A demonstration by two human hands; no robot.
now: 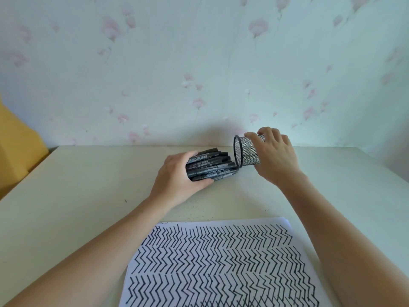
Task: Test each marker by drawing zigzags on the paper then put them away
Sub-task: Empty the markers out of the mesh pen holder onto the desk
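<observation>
The left hand (177, 173) gripped the bundle of black markers (212, 166) on the bench (77, 196); at its 3 o'clock the right hand (274, 156) held the tipped mesh pen cup (249, 152). Keeping the bundle tight and aligned with the mouth would help sliding.

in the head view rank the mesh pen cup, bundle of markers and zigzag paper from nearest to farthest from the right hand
1. Mesh pen cup: gripped by the right hand, tipped on its side at the back of the table.
2. Bundle of markers: just left of the cup's mouth, held by the left hand.
3. Zigzag paper: near the front edge, farthest.
</observation>
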